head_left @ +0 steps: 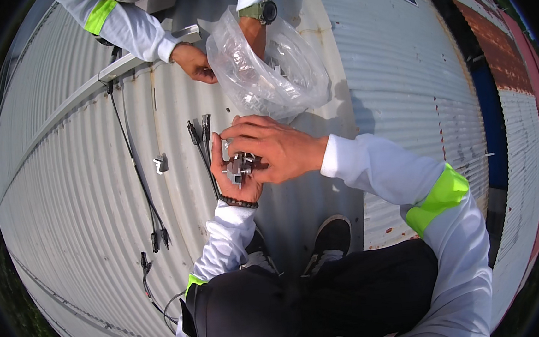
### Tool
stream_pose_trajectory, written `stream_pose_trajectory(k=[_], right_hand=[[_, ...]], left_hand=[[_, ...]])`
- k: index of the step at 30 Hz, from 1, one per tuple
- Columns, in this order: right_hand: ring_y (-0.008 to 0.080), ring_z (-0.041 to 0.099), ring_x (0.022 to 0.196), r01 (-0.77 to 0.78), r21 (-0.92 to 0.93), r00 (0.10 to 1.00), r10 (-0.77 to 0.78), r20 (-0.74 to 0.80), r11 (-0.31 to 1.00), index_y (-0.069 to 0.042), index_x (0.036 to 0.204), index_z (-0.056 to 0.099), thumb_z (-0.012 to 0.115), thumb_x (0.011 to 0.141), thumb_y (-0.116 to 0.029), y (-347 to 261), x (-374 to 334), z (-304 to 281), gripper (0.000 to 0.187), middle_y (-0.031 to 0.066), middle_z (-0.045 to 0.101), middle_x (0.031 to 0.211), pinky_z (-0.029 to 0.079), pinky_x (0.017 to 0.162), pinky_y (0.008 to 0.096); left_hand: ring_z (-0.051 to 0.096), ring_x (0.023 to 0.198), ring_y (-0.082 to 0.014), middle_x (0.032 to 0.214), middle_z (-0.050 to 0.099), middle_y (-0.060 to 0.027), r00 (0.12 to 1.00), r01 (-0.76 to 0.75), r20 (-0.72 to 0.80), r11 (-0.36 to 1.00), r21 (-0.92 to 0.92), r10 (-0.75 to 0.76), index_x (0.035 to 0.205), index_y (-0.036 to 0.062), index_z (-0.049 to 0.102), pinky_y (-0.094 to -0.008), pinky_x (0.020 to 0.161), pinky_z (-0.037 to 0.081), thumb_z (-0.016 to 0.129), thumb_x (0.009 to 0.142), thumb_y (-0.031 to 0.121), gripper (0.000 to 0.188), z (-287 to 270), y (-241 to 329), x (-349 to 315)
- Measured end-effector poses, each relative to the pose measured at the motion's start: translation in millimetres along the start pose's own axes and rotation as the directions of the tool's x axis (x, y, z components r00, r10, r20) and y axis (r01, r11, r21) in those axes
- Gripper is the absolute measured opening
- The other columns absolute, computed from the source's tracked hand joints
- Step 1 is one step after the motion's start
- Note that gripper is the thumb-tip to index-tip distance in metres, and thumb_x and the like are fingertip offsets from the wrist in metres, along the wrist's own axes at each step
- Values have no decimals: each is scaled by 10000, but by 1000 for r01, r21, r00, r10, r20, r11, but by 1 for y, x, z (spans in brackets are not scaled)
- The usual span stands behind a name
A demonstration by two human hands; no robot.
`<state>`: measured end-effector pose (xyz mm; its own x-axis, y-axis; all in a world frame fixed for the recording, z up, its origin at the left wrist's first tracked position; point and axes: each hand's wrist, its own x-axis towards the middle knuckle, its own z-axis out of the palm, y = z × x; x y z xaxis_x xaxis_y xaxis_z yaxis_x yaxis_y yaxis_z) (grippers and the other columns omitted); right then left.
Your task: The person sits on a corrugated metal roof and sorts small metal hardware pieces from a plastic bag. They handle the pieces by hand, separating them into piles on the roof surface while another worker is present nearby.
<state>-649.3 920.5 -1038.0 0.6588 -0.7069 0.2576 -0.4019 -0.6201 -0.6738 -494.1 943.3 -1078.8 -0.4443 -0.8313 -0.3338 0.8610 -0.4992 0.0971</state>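
Note:
In front of me, my left hand [220, 166] is cupped around several small silver metal clamps [239, 169] with bolts. My right hand [283, 147] closes over them from the right, its curled fingers touching the clamps. Part of the pieces is hidden behind its fingers. Just beyond, a clear plastic bag [269, 83] holds more small metal parts. A co-worker's hand [194, 63] grips the bag's left edge, while the co-worker's other hand reaches inside it.
Black cables with connectors [194, 133] lie left of my hands, and another black cable [134, 160] runs farther left. One loose clamp [160, 164] rests on the corrugated metal roof [95, 201]. A metal rail [86, 88] crosses at the upper left. My shoes [327, 240] stand below.

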Motion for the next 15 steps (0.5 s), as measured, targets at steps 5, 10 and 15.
stream_pose_trajectory(k=[5,10,15], right_hand=[[279,566,1138,-40,368,993,79,-91,929,-46,1170,573,695,714,-84,12,0,-7,474,87,553,1301,442,1001,407],[261,627,1048,-120,234,981,152,-122,965,-54,1155,584,731,754,-193,25,5,-26,448,77,584,1219,499,932,362],[363,497,1220,-138,135,988,126,94,981,-105,1251,598,768,776,-337,7,-11,5,556,121,491,1350,449,1000,459]], left_hand=[[619,1109,-291,1215,609,-129,999,-16,-47,1000,-14,15,1280,66,543,-462,931,545,571,922,539,594,-13,2,-1],[602,1126,-361,1241,592,-168,989,-20,-148,997,-70,10,1217,59,576,-546,945,535,564,906,548,580,-17,3,-4],[609,1113,-292,1242,603,-117,985,-47,-162,997,54,55,1282,70,570,-450,935,533,531,917,534,592,-19,5,-4]])
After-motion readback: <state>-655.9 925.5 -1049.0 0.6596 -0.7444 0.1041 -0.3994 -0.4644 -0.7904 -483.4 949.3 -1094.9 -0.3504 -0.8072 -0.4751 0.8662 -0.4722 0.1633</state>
